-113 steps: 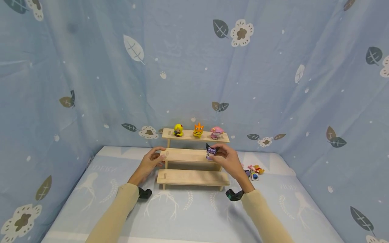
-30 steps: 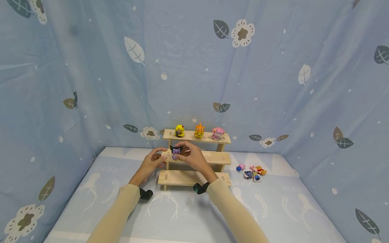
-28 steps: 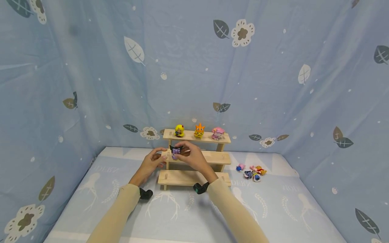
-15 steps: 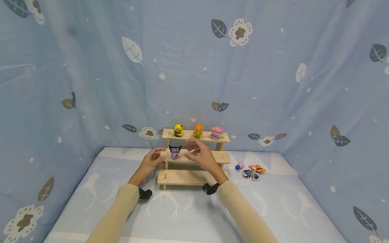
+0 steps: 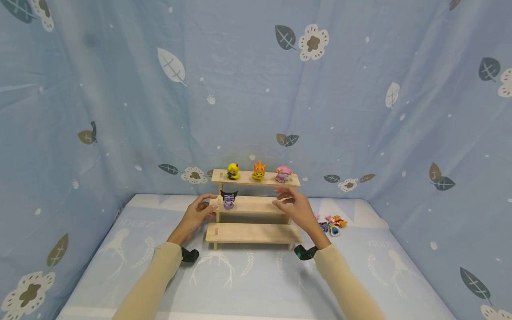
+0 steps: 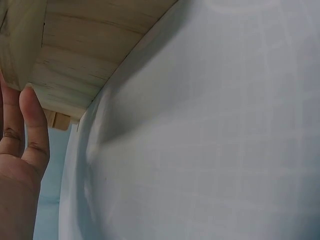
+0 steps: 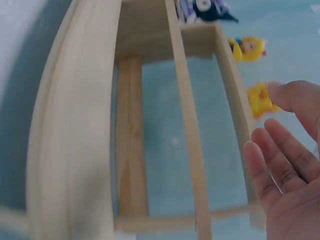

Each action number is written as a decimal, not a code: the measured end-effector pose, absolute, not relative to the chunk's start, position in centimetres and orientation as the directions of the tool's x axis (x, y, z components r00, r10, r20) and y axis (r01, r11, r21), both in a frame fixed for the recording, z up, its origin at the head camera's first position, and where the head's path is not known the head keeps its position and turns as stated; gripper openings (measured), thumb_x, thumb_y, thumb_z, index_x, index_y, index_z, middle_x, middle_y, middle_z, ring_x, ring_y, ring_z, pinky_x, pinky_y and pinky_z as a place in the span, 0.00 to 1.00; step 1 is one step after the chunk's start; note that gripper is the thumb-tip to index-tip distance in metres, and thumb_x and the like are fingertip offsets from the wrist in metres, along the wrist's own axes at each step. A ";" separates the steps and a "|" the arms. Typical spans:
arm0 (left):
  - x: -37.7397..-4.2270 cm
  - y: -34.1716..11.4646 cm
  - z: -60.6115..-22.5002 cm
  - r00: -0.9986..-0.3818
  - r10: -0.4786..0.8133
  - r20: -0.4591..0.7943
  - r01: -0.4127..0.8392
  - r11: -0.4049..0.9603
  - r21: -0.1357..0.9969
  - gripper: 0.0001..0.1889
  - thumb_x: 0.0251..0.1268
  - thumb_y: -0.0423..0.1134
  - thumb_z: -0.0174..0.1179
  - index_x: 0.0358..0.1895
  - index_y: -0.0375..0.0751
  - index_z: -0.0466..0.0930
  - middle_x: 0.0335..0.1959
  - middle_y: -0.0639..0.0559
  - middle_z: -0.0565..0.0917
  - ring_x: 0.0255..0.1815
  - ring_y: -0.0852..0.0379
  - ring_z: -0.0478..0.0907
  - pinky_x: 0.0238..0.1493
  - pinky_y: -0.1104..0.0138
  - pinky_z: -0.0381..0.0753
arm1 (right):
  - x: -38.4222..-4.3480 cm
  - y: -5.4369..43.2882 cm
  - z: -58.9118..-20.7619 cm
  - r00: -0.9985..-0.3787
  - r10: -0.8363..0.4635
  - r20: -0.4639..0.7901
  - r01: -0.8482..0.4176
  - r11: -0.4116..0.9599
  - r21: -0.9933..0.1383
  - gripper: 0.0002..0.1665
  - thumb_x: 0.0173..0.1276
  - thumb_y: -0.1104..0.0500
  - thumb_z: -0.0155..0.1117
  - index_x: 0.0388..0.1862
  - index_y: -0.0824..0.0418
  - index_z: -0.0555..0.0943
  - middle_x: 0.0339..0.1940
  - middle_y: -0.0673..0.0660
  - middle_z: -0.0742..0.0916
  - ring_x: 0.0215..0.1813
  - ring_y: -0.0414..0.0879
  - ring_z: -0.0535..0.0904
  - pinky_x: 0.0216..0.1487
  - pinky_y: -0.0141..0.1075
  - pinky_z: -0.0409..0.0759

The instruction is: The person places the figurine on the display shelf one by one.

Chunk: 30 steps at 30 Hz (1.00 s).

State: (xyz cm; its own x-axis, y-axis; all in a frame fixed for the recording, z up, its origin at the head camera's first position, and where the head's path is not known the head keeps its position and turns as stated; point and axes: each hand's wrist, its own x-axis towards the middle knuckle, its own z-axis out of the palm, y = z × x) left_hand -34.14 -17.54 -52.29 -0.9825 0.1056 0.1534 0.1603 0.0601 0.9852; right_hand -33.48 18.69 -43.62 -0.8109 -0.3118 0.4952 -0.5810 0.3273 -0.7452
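A wooden three-tier display stand (image 5: pixel 253 233) stands on the table. My left hand (image 5: pixel 196 218) holds the left end of its middle tier; in the left wrist view, fingertips (image 6: pixel 31 97) meet the wooden board (image 6: pixel 85 55). On that tier's left part, a purple figurine with black pointed ears (image 5: pixel 229 200) stands upright beside my left hand. My right hand (image 5: pixel 298 209) hovers at the tier's right end with fingers apart and nothing in them. Along the top tier stand a yellow-haired figurine (image 5: pixel 233 171), an orange spiky figurine (image 5: pixel 259 171) and a pink figurine (image 5: pixel 283 174).
Several small figurines (image 5: pixel 334 230) lie in a group on the table (image 5: pixel 256 293) right of the stand, partly hidden behind my right hand and wrist. A blue patterned curtain (image 5: pixel 240 111) hangs behind and at both sides.
My right hand carried the purple figurine leftward along the middle tier, let go of it at the left end, then moved back right. My left hand stayed at the stand.
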 end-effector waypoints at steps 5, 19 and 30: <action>-34.2 -17.5 -52.1 -0.981 0.111 0.159 0.165 0.052 0.985 0.27 0.70 0.53 0.68 0.68 0.52 0.74 0.45 0.41 0.82 0.45 0.42 0.84 0.47 0.52 0.85 | -32.3 21.8 -43.5 -0.826 -0.254 0.503 -0.564 0.382 -0.732 0.25 0.70 0.68 0.71 0.64 0.69 0.77 0.56 0.67 0.84 0.53 0.64 0.82 0.52 0.40 0.84; -34.2 -17.7 -52.3 -0.980 0.107 0.167 0.173 0.049 0.984 0.27 0.71 0.53 0.67 0.69 0.51 0.73 0.45 0.41 0.82 0.44 0.46 0.85 0.47 0.52 0.85 | -32.6 31.0 -48.1 -0.919 -0.039 0.393 -0.339 0.587 -0.735 0.23 0.71 0.51 0.72 0.62 0.53 0.80 0.57 0.53 0.86 0.53 0.48 0.83 0.49 0.26 0.80; -34.0 -17.7 -52.4 -0.978 0.119 0.172 0.178 0.039 0.983 0.26 0.72 0.51 0.66 0.68 0.50 0.73 0.45 0.42 0.82 0.44 0.45 0.85 0.48 0.49 0.84 | -32.3 35.3 -50.6 -0.942 0.114 0.317 -0.175 0.640 -0.749 0.19 0.74 0.58 0.69 0.61 0.61 0.80 0.57 0.61 0.85 0.54 0.54 0.81 0.45 0.22 0.77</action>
State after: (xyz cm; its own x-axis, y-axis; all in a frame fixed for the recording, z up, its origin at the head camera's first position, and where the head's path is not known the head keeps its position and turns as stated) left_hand -33.99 -17.70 -52.41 -0.9778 0.1195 0.1721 0.1778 0.0392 0.9833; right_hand -32.35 35.31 -50.64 -0.9415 0.1138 0.3172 -0.1749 0.6395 -0.7486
